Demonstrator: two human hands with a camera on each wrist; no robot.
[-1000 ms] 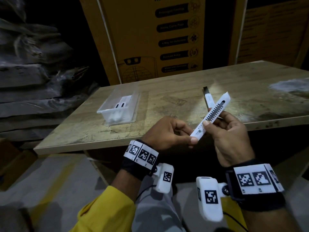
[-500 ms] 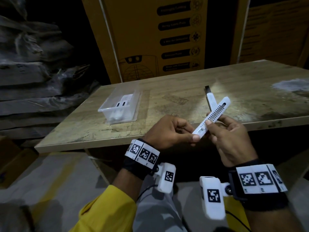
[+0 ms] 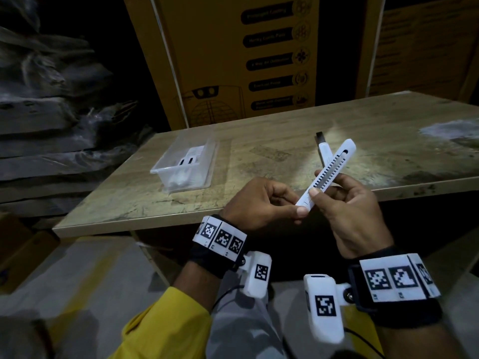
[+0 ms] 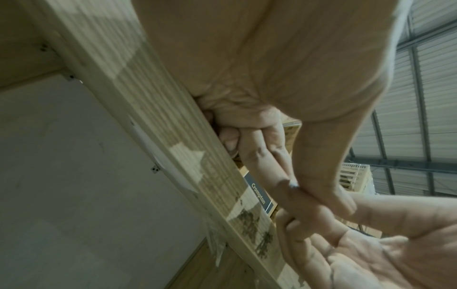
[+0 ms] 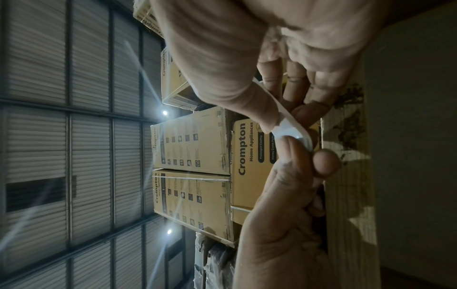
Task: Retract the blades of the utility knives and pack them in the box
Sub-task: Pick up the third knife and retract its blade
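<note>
Knife [image 3: 329, 171] held up at centre right of the head view, white, slanting from lower left to upper right, toothed slot facing up, no blade seen past its tip. Pinched at its lower end by left hand [image 3: 259, 203], thumb and forefinger closed on it, other fingers curled in. Gripped along the middle by right hand [image 3: 355, 211], fingers wrapped behind the body, thumb [image 3: 315, 196] pressed on the near face close to the lower end. Same pinch seen in right wrist view: white end of the knife [image 5: 291, 131] caught between fingertips of both hands. Left wrist view shows curled fingers of left hand [image 4: 259, 140] against the table edge; knife mostly hidden there.

Second knife [image 3: 322, 147] lying on table [image 3: 259, 151] just behind the held one, dark blade sticking out at its far end.

Box [image 3: 185, 164], clear plastic, open, on the table at centre left, well apart from the hands; white things inside, count cannot be told.

Counted: two knives outside the box, one box, two hands, both on one knife.
</note>
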